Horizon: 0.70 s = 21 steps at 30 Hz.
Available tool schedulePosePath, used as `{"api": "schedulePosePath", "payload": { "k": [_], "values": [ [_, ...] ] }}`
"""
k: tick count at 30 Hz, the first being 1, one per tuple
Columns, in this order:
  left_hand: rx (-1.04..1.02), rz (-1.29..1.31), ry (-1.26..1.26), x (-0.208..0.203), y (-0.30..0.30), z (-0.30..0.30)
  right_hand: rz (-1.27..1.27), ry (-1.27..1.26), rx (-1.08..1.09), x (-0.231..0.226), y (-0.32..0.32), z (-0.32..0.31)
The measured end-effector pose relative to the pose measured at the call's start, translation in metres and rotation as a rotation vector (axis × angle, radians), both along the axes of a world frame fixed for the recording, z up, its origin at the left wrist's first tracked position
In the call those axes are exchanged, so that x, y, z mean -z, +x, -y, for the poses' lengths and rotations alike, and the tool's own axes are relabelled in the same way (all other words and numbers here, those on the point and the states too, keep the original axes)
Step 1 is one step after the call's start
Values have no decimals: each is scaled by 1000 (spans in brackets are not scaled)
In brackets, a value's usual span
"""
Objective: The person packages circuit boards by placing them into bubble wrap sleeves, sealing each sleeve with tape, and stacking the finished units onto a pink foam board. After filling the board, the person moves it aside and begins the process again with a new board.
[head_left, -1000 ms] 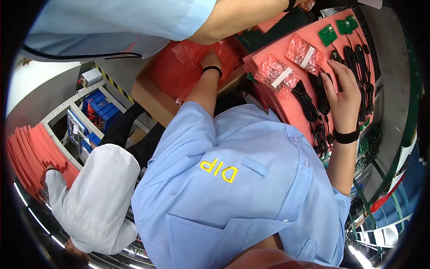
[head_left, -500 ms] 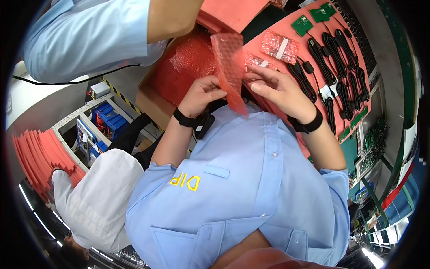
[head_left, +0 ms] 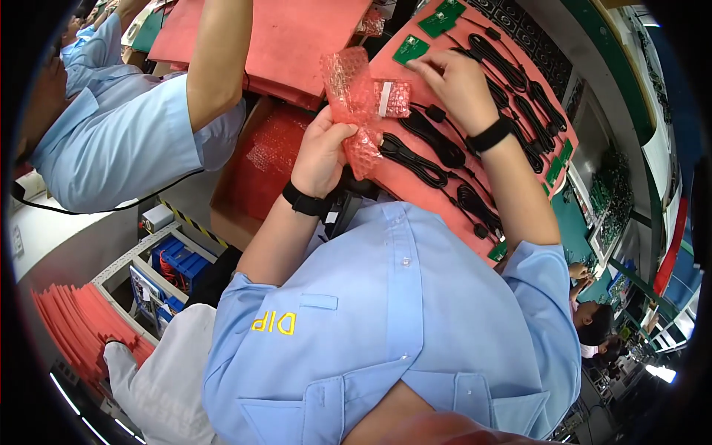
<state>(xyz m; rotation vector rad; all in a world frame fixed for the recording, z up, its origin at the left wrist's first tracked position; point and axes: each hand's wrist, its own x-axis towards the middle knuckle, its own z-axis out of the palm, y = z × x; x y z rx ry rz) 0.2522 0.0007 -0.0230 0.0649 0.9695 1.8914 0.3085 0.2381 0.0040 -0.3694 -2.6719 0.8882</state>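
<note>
A pink bubble-wrap bag (head_left: 347,81) hangs from my left hand (head_left: 320,152), its lower part crumpled below the thumb. My right hand (head_left: 461,85) reaches across the pink-covered table, thumb and fingertips pinched at the lower edge of a green circuit board (head_left: 410,49). More green circuit boards (head_left: 442,18) lie just beyond it. Beside the held bag lies a flat pink bubble-wrap packet (head_left: 397,99) with a white strip. Coiled black cables (head_left: 415,159) rest on the table under my right forearm.
At the left, a cardboard box (head_left: 222,182) contains pink bubble wrap. Pink foam sheets (head_left: 274,37) are stacked behind it. A co-worker's arm (head_left: 215,67) leans over these sheets. More black cables (head_left: 512,63) lie at the right. Another person in white is at lower left, by stacked pink sheets (head_left: 81,326).
My right hand has left the bubble-wrap bag and gone out to the green circuit board. My left hand keeps the bag. The view has shifted, showing more of the co-worker at left.
</note>
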Motion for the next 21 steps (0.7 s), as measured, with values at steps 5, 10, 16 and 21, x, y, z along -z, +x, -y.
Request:
{"api": "schedulePosePath", "payload": {
  "k": [5,10,16,21],
  "values": [
    [14,-103,22,-13,-8,-12,217,287,58,44,-25,-51],
    [-85,-40,-99,-16,-5,-20,396,75,67,32,-28,-54],
    [-77,-384,-258,13,-12,-43,-92,-301,-47,2,26,-57],
    [79,-280,-126,-8,7,-71,-183,-130,-277,-14,52,-17]
  ]
}}
